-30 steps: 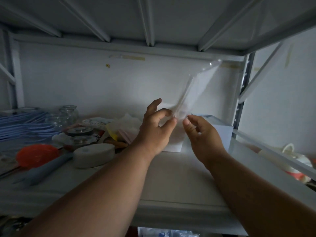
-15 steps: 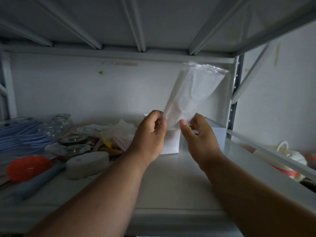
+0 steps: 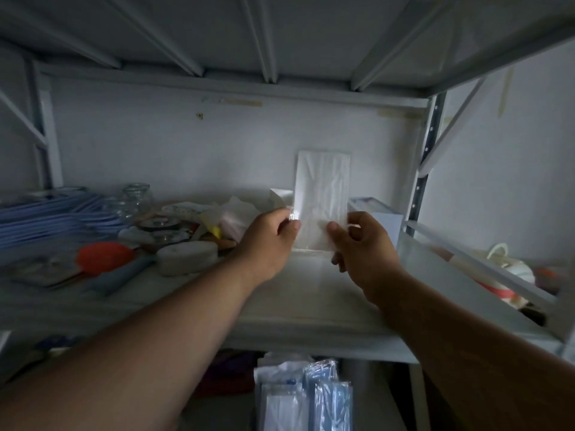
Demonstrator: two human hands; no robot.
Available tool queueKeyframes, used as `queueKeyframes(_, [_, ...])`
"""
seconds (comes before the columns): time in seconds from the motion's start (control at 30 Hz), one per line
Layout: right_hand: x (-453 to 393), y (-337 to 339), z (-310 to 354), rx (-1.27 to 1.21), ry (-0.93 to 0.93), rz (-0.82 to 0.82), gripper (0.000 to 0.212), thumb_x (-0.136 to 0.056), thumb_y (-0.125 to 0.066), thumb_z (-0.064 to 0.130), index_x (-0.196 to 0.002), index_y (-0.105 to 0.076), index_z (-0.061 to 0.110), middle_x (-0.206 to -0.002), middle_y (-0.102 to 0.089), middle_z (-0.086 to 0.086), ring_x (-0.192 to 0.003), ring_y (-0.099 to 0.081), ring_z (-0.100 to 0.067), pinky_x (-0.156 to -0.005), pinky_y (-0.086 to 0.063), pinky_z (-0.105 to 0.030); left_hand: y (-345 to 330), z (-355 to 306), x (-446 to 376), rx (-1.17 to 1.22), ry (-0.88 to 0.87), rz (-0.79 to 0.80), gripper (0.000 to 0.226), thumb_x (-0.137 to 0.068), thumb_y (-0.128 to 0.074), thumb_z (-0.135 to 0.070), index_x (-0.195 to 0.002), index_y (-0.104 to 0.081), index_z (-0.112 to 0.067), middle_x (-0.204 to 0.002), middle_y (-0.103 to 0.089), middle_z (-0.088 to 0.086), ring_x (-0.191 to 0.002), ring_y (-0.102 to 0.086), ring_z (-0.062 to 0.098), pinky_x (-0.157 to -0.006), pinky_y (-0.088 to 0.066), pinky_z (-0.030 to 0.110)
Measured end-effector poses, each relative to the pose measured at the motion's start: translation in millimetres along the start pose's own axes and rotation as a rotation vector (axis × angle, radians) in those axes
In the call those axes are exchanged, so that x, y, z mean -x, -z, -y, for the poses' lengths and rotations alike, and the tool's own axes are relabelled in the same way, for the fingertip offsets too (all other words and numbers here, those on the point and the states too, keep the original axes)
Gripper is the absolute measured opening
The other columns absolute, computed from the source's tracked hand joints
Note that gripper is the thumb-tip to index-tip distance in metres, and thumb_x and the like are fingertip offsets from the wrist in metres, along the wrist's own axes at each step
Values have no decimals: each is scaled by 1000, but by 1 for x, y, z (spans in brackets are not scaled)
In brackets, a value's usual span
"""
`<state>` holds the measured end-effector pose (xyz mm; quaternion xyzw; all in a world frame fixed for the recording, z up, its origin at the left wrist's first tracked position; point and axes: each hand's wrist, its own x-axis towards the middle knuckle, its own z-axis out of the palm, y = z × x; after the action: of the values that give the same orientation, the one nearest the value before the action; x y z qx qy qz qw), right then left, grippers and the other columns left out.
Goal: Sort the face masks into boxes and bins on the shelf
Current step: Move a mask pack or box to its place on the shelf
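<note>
A white face mask in a clear plastic wrapper (image 3: 322, 194) stands upright above the shelf, held by its lower corners. My left hand (image 3: 270, 239) pinches the lower left corner and my right hand (image 3: 362, 244) pinches the lower right corner. Right behind it sits a white open box (image 3: 381, 219) at the back right of the shelf board (image 3: 311, 293). Below the shelf, several wrapped blue masks (image 3: 329, 396) stand in a stack.
The left half of the shelf holds blue masks in a pile (image 3: 46, 216), glass jars (image 3: 137, 197), an orange lid (image 3: 104, 256), a white oval case (image 3: 186, 258) and crumpled wrappers (image 3: 231, 217). A metal upright (image 3: 421, 181) bounds the right side.
The wrapped mask has turned from tilted to upright and come lower, in front of the white box. The view has dropped, showing the blue masks below the shelf.
</note>
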<state>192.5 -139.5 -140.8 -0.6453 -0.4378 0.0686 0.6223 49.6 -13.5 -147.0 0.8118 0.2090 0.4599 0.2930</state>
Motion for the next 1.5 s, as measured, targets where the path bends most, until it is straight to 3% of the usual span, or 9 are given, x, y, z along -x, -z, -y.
queueKeyframes(0.07, [12,9,0,-13,-1,8,34,-106,-68,38,-126,-64,11,-96,-77,-9,-67,-73,-22,-60,-63,-37,8,-3,19,33,21,88,32,-108,-57,-30,-82,-56,-12,-67,-52,-4,-67,-52,16,-72,-56,46])
queueKeyframes(0.17, [32,21,0,-35,6,6,37,-98,-74,43,-105,-69,8,-89,-76,-14,-75,-75,-36,-75,-65,-63,20,-17,50,42,26,169,28,-108,-60,-25,-81,-61,-18,-59,-50,-11,-59,-46,9,-62,-44,35])
queueKeyframes(0.33, [75,39,2,-117,33,41,25,-100,-77,25,-95,-68,3,-74,-70,-12,-63,-64,-23,-63,-59,-50,44,-44,104,196,93,148,14,-108,-63,-24,-101,-74,-18,-59,-60,-3,-49,-53,12,-52,-46,28])
queueKeyframes(0.6, [157,34,-24,-32,17,214,18,-101,-76,23,-93,-70,9,-61,-68,5,-50,-60,-8,-49,-48,-21,48,-26,186,82,183,215,15,-104,-67,-20,-92,-74,-13,-60,-66,-1,-44,-56,10,-45,-47,25])
queueKeyframes(1.0, [202,-9,-119,-47,-280,240,15,-99,-78,31,-103,-78,16,-91,-83,-2,-79,-80,-18,-69,-65,-35,6,59,256,99,474,327,12,-103,-70,-19,-96,-75,-10,-82,-77,7,-64,-69,11,-55,-58,29])
queueKeyframes(1.17, [193,-31,-164,-59,-365,230,19,-96,-83,25,-98,-77,8,-90,-80,-14,-72,-75,-25,-63,-61,-39,-18,95,245,155,474,201,9,-101,-73,-16,-102,-72,-8,-77,-72,4,-61,-66,12,-52,-56,25])
queueKeyframes(1.3, [182,-41,-190,60,-371,265,16,-98,-81,24,-99,-76,9,-82,-79,-5,-58,-63,-6,-58,-55,-28,-40,132,235,157,511,197,6,-100,-73,-7,-95,-69,-8,-65,-69,-5,-52,-62,9,-52,-55,25])
queueKeyframes(1.4, [168,-45,-216,232,-350,251,20,-97,-80,28,-89,-71,12,-73,-69,-6,-67,-62,-16,-72,-60,-44,-54,164,232,127,556,206,12,-97,-78,-11,-88,-73,-18,-74,-74,5,-59,-67,14,-67,-62,39])
queueKeyframes(1.5, [156,-52,-240,319,-334,249,19,-97,-77,27,-92,-73,9,-85,-73,-18,-75,-69,-39,-75,-61,-49,-68,193,229,87,571,224,14,-91,-82,-24,-79,-76,-29,-67,-73,-4,-65,-67,19,-74,-63,51])
